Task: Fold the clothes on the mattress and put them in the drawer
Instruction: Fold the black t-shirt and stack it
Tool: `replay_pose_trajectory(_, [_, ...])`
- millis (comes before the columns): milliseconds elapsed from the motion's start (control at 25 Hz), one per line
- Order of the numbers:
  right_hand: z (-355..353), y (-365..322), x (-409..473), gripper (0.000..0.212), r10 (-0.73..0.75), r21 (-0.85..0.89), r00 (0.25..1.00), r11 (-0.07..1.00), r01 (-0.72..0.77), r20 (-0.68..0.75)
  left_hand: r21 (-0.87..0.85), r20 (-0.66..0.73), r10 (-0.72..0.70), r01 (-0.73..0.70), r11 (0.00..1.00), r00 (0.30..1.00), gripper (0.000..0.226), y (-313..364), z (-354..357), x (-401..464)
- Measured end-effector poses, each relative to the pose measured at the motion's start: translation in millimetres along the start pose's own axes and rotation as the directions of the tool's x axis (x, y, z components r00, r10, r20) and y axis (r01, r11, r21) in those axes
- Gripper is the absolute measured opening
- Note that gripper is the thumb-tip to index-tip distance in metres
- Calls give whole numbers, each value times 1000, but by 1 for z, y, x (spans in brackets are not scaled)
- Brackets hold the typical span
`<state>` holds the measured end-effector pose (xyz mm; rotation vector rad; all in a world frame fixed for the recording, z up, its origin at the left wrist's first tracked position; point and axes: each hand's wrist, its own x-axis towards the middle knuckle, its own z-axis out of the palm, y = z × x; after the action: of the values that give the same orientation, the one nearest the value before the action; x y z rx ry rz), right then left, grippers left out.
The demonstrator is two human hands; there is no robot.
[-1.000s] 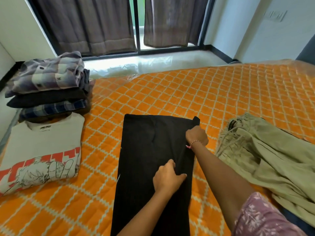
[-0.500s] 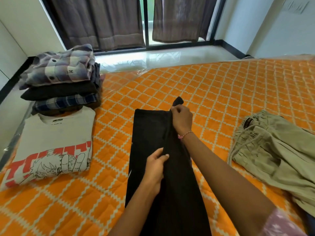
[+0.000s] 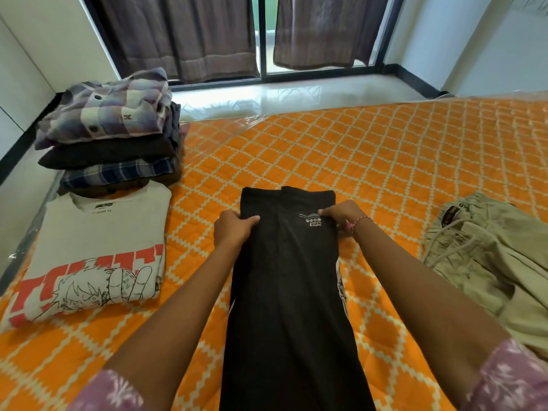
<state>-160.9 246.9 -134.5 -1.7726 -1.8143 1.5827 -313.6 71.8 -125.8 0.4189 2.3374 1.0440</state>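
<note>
On the mattress (image 3: 355,161) before me lies the black garment (image 3: 287,292), folded narrow; my left hand (image 3: 234,229) and right hand (image 3: 341,213) each pinch its far edges. I'd keep those corners level, then fold lengthwise evenly.

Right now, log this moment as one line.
step: folding | item: black cotton garment on orange quilted mattress | left hand: grips left edge | right hand: grips right edge
</note>
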Motion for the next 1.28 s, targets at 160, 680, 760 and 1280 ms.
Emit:
replay_pose_trajectory(160, [-9, -7, 17, 19, -39, 298, 993, 952, 72, -115, -83, -53, 44, -49, 995, 998, 21, 1, 7, 20])
replay_pose_trajectory(680, [21, 41, -13, 71, -367, -761, 929, 590, 270, 45, 681, 276, 473, -518, 517, 837, 86, -28, 56, -45])
replay_pose_trajectory(760, [18, 33, -7, 73, -442, -773, 896, 555, 307, 38, 685, 291, 441, -507, 523, 849, 72, -15, 44, -15])
replay_pose_trajectory(1280, [24, -21, 37, 49, -258, -336, 910, 931, 144, -325, 188, -309, 239, -188, 964, 920, 63, -11, 12, 83])
